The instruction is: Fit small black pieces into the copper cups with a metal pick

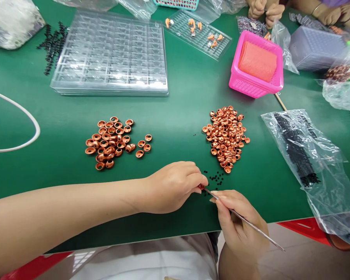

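My left hand is closed near the table's front edge, pinching a small copper-coloured cup between thumb and fingertips. A thin metal tool is gripped in my right hand, its tip touching the cup. Tiny black dots lie scattered on the green table just beyond the fingertips. Farther back sits a dense pile of copper cups. Another, looser pile of copper cups is on the left, beyond my left forearm.
Stacked clear trays stand at the back left beside black parts. A pink basket holds an orange-red block. On the right lies a plastic bag of black strips. Another person's hands are at the back.
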The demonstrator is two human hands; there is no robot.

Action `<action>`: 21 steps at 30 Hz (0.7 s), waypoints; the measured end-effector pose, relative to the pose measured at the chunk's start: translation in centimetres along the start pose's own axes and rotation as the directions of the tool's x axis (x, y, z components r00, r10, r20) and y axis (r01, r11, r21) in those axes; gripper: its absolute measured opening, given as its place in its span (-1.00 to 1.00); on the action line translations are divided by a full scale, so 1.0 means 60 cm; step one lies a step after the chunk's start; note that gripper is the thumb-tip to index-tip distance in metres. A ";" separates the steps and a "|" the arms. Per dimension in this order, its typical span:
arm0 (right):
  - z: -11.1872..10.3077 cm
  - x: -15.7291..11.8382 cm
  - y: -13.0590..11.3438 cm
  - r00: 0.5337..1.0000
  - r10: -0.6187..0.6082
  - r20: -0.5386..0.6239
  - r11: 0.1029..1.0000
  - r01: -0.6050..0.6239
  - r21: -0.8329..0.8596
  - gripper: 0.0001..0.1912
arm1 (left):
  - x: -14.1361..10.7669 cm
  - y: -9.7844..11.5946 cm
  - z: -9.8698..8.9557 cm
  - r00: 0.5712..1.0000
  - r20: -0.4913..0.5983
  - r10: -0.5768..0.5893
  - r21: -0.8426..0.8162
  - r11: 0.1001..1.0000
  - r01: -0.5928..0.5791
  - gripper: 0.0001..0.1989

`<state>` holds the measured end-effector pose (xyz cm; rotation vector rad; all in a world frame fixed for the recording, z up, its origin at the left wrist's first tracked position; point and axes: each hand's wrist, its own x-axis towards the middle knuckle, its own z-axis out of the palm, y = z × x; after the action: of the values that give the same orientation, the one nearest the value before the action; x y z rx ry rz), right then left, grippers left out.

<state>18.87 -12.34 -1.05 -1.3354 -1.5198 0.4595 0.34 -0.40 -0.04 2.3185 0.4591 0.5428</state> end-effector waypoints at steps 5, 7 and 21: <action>-0.006 0.001 0.003 1.000 -0.016 -0.010 1.000 0.016 0.004 -0.67 | -0.002 0.007 -0.002 0.999 0.002 0.033 -0.001 0.999 -0.033 -0.83; -0.012 0.004 0.003 0.999 -0.034 0.011 0.999 0.034 0.024 -0.64 | -0.004 0.009 -0.001 0.998 0.007 0.055 -0.018 0.998 -0.055 -0.83; -0.005 0.016 0.000 0.987 -0.163 0.008 0.976 0.162 -0.146 -0.81 | -0.005 0.013 0.010 0.997 -0.075 -0.034 -0.074 0.997 0.029 -0.86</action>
<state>19.26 -11.59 -0.48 -1.3092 -1.6708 0.2457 0.49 -1.42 0.05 2.2232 0.5027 0.6246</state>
